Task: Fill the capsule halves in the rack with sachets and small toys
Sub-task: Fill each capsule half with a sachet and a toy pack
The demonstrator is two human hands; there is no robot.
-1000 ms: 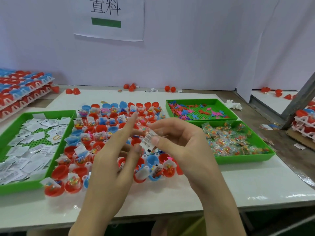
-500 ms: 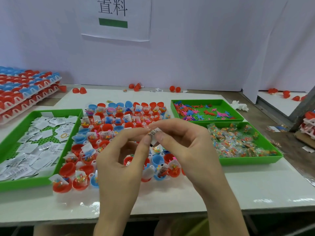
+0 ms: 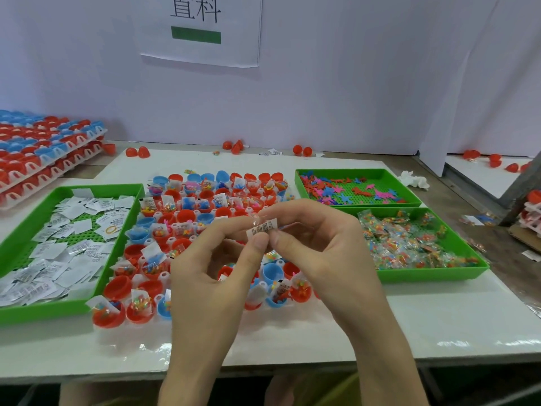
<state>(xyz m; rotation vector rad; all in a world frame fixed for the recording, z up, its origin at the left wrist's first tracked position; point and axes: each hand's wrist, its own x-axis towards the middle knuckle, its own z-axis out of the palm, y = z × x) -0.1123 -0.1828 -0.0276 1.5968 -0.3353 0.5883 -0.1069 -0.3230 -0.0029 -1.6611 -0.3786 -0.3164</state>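
Observation:
Both my hands meet above the middle of the rack (image 3: pixel 146 326) of red and blue capsule halves. My left hand (image 3: pixel 210 276) and my right hand (image 3: pixel 319 244) pinch one small white printed sachet (image 3: pixel 261 228) between thumbs and fingertips. Many halves in the rack hold sachets and small colourful toys; a few red ones (image 3: pixel 117 287) at the front left look bare. My hands hide the rack's centre.
A green tray of white sachets (image 3: pixel 58 244) lies at the left. Two green trays stand at the right: flat toy pieces (image 3: pixel 351 189) behind, clear packets of small toys (image 3: pixel 415 241) in front. Stacked racks (image 3: pixel 44 150) sit far left. Loose red halves lie by the wall.
My left fingers have closed onto the sachet that my right hand held, so both hands now pinch it. The view has shifted slightly left.

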